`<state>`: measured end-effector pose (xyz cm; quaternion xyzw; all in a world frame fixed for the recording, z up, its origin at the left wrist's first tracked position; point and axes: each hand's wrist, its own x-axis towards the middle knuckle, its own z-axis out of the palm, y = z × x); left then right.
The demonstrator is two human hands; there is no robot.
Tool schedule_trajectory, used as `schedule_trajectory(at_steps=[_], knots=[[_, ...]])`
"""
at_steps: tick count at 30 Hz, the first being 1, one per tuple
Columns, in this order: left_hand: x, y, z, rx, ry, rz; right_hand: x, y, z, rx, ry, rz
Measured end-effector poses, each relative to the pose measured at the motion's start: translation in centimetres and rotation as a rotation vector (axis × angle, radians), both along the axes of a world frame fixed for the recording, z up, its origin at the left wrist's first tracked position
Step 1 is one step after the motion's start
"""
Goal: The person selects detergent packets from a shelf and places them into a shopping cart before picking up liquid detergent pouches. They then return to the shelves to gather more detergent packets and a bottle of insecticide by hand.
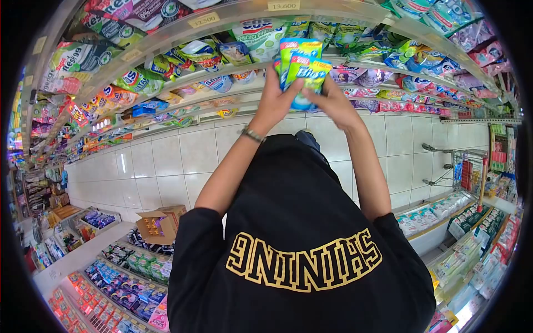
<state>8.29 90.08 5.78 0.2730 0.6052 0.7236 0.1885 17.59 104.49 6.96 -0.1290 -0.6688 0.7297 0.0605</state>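
Both my hands are raised in front of a store shelf and together grip a small stack of green and blue detergent pouches (302,65). My left hand (276,99), with a metal bracelet on its wrist, grips the stack from the left and below. My right hand (334,103) pinches the pouches' lower right edge. The pouches are held just in front of a shelf rail (239,67) with similar sachets and refill packs behind it. My black shirt with yellow lettering (302,261) fills the lower middle of the view.
Shelves packed with detergent bags and price tags (203,20) curve across the top. White floor tiles (166,161) run along the aisle. An open cardboard box (160,225) sits at lower left beside low shelves. A metal rack (465,166) stands at right.
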Motion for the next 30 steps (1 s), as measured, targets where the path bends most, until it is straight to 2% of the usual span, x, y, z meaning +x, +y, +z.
schedule_trajectory(at_steps=[1, 2, 3, 4, 7, 9, 11, 13, 15, 17, 18, 19, 21, 22, 23, 25, 27, 30], knots=[[-0.9, 1.4, -0.4, 0.012, 0.155, 0.030, -1.0, 1.3, -0.8, -0.003, 0.009, -0.006], [-2.1, 2.6, -1.1, 0.011, 0.165, 0.022, -2.2, 3.0, -1.9, 0.143, 0.066, -0.062], [-3.3, 3.8, -2.1, -0.041, 0.291, 0.054, -3.3, 4.4, -2.7, 0.292, 0.124, -0.118], [-4.2, 4.7, -2.3, -0.090, 0.418, 0.090, -4.4, 5.1, -2.9, 0.296, 0.135, -0.124], [-5.3, 6.1, -1.2, -0.135, 0.548, 0.154, -6.7, 6.2, -2.7, 0.373, 0.249, -0.223], [-5.3, 6.9, -0.4, -0.166, 0.547, 0.175, -8.2, 6.2, -2.1, 0.535, 0.382, -0.322], [-4.9, 8.5, -0.9, 0.053, 0.436, 0.256, -9.3, 6.0, -1.7, 0.576, 0.397, -0.346], [-4.7, 9.6, -1.9, 0.022, 0.369, 0.267, -11.0, 6.2, -3.7, 0.497, 0.387, -0.424], [-5.5, 10.6, -2.9, -0.133, 0.463, 0.348, -11.9, 6.3, -4.9, 0.478, 0.389, -0.426], [-6.0, 10.8, -2.3, -0.174, 0.440, 0.359, -12.5, 6.1, -6.0, 0.590, 0.287, -0.490], [-6.5, 11.0, -2.6, -0.203, 0.415, 0.359, -13.3, 6.8, -7.2, 0.811, 0.422, -0.465], [-7.0, 11.3, -3.0, -0.233, 0.389, 0.356, -13.3, 6.8, -6.8, 0.811, 0.420, -0.463], [-7.1, 11.3, -2.2, -0.161, 0.291, 0.295, -13.2, 6.9, -6.1, 0.843, 0.063, -0.385], [-5.7, 10.8, 0.6, -0.050, 0.037, 0.214, -14.3, 7.8, -8.1, 0.657, 0.041, -0.426], [-4.7, 10.4, 2.5, 0.061, -0.214, 0.130, -13.9, 7.6, -7.3, 0.655, 0.044, -0.432], [-3.8, 9.9, 2.0, 0.029, -0.221, 0.089, -13.1, 6.8, -4.9, 0.678, -0.021, -0.403], [-2.3, 9.8, 0.1, -0.161, 0.071, 0.354, -13.8, 6.6, -4.5, 0.755, 0.026, -0.417], [0.5, 7.0, 0.1, -0.154, 0.158, 0.248, -14.2, 6.2, -4.8, 0.704, -0.017, -0.323]])
